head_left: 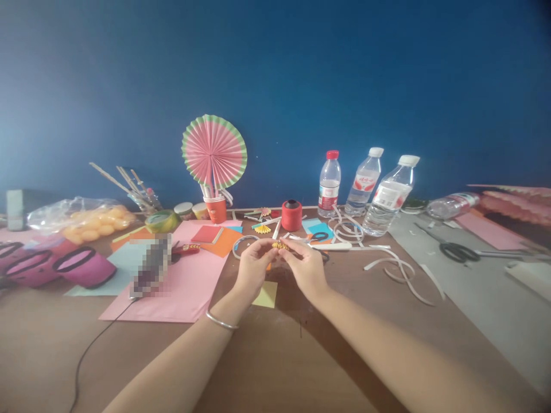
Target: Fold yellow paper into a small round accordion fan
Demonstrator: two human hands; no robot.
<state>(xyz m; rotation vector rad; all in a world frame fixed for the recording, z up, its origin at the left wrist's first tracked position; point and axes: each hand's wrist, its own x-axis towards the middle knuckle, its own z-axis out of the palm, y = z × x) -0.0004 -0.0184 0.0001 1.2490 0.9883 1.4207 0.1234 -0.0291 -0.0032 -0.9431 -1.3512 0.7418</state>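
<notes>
Left hand point(251, 269) and right hand point(307, 269) pinch a yellow piece point(280, 245), apparently pleated paper, between closed fingertips. A red spool point(291, 219) stands near the far edge of the surface point(258, 367).

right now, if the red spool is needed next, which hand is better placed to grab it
Probably the right hand: the red spool stands just beyond it, farther from the left hand. Both hold the folded yellow piece.

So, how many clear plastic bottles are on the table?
4: a red-capped bottle near the wall; rightward, one white-capped bottle, another white-capped bottle, then a lying bottle farther right.
</notes>
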